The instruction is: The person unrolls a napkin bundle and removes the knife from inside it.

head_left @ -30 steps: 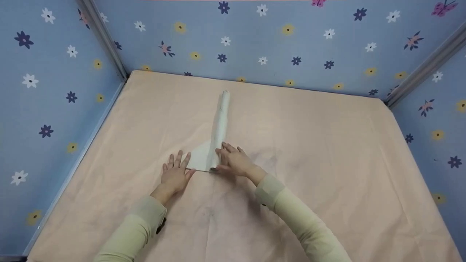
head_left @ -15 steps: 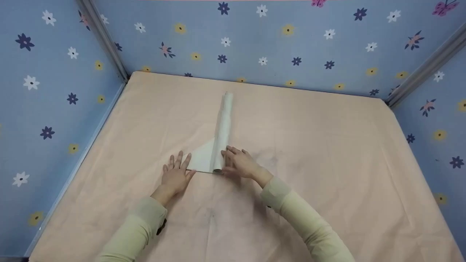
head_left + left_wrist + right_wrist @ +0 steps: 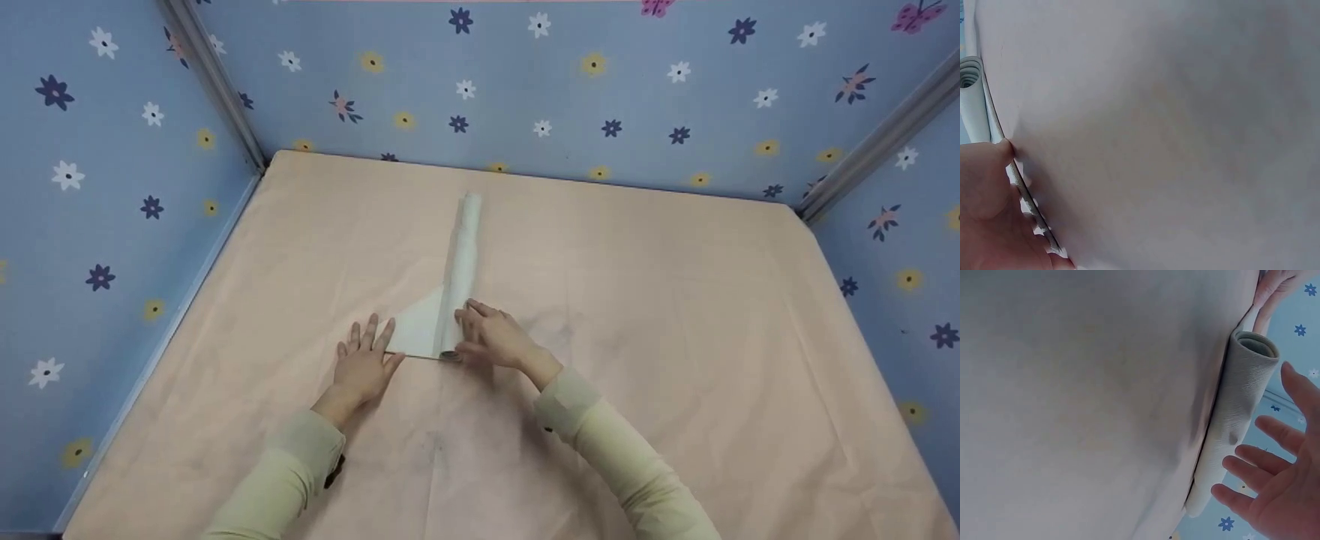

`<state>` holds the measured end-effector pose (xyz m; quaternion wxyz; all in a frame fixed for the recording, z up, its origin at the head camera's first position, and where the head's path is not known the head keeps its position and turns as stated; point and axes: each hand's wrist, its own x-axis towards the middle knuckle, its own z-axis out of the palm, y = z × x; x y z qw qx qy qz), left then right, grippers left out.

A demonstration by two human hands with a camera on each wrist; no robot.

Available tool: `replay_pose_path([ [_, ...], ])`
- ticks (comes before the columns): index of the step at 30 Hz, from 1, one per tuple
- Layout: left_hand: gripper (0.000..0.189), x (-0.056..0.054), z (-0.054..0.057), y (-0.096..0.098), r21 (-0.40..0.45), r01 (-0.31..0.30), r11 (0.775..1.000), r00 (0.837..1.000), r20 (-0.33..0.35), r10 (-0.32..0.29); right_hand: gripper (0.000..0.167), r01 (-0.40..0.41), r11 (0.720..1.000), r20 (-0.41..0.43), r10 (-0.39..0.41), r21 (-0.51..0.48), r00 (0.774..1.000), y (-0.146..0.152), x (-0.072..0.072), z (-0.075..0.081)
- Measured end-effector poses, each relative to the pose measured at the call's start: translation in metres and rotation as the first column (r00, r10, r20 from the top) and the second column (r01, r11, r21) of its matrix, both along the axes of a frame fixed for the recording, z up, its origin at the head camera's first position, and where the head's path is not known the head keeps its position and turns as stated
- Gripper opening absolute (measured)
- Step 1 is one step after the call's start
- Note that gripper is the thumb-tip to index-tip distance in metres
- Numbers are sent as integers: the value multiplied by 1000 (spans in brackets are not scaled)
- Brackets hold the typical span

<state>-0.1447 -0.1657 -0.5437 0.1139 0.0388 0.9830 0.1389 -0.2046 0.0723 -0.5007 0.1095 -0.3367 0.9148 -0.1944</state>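
A pale, finely textured sheet, partly rolled into a tube (image 3: 463, 255), lies on the cloth, its long side pointing away from me. From under the roll a flat corner (image 3: 416, 334) spreads out to the left. My left hand (image 3: 365, 367) rests on that corner with fingers spread, thumb at the near edge. Beside the roll's near end is my right hand (image 3: 499, 337), its fingers loosely extended against the right side. In the right wrist view the tube's hollow end (image 3: 1258, 346) shows layered turns, and the right-hand fingers (image 3: 1258, 467) stand apart around it, not wrapped over it.
A peach cloth (image 3: 675, 337) with creases covers the table. Blue flowered panels (image 3: 510, 82) rise at the back, the left and the right, with grey metal posts (image 3: 217, 82) at the corners.
The roll has shifted slightly right, with the right hand moving right alongside it, mostly in the first half second. The left hand has stayed on the flat corner.
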Motion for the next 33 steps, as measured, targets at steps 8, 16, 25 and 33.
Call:
replay_pose_path([
  [8,61,2,-4,-1,-7,-2,1000,1000,-3,2,58,89,994,-28,-91,-65,995,-18,1,2],
  [16,61,1,-1,1,1,-5,1000,1000,8,5,58,178,973,-21,-183,-145,983,-36,0,-1],
  [25,61,0,-2,0,-2,-9,1000,1000,-1,9,58,206,969,-95,-220,-137,971,-45,-8,-12],
  [33,61,-1,-3,0,10,-4,1000,1000,-21,4,60,254,961,-62,-261,-106,963,-49,-14,-18],
])
